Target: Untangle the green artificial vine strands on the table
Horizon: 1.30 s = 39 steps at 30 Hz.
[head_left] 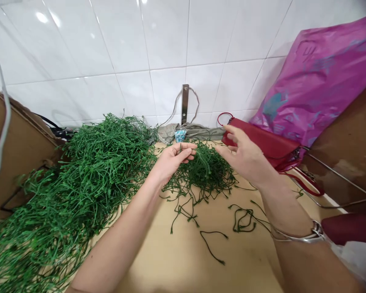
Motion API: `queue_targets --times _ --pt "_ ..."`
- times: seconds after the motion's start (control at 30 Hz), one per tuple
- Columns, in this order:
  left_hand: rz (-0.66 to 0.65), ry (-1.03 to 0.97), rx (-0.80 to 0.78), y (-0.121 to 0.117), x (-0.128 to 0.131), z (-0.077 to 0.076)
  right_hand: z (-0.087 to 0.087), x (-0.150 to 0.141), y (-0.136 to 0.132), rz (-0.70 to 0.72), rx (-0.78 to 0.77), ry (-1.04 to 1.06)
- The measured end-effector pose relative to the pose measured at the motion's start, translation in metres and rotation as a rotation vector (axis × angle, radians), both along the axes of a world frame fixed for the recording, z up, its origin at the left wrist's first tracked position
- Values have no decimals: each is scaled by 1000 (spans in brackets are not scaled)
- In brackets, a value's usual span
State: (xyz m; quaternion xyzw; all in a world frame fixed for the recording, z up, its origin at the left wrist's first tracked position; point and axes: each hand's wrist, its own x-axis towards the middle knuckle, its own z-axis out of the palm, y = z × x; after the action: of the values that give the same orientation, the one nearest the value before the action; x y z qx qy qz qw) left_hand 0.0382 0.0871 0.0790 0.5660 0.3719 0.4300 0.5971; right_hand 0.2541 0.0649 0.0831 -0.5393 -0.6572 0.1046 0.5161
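Observation:
My left hand [179, 155] is closed in a pinch over the middle of the table, with a thin green cord between thumb and fingers; its ends are hard to make out. To its right, my right hand [242, 150] is open, fingers spread and nothing in them. Below and between both hands lies a small heap of dark green cords [209, 173], with paler, blurred strands on top. A much larger pile of green cords [100, 162] with knotted ends spreads along the left side. Several loose cords, one a single bent cord [211, 246], lie nearer to me.
A red handbag [265, 140] and a purple plastic bag [329, 73] stand at the right. A cardboard box [20, 158] is at the left. By the tiled wall are a metal strip [185, 103], grey cloth [201, 132] and a small blue-and-white item [180, 135].

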Motion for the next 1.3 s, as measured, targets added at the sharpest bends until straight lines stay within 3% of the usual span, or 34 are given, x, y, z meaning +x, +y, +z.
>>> queue_targets --times 0.07,0.2,0.43,0.73,0.9,1.03,1.17,1.3 --pt "8 -5 16 0 -1 3 1 -2 -2 59 -19 -108" --pt "4 -53 67 -3 -2 8 12 -16 -16 119 -95 -63" --pt "-5 -122 185 -9 -1 10 4 -43 -24 -28 143 -292" --pt "68 91 351 -9 -8 19 24 -30 -26 221 -265 129" --pt "26 387 451 -17 -6 26 19 -24 -22 271 -277 244" --pt "17 415 485 -21 -4 28 18 -24 -21 320 -309 328" --pt "42 485 515 -21 -3 27 23 -24 -24 322 -302 213" --pt "102 560 577 -22 -2 28 27 -25 -27 169 -121 -46"
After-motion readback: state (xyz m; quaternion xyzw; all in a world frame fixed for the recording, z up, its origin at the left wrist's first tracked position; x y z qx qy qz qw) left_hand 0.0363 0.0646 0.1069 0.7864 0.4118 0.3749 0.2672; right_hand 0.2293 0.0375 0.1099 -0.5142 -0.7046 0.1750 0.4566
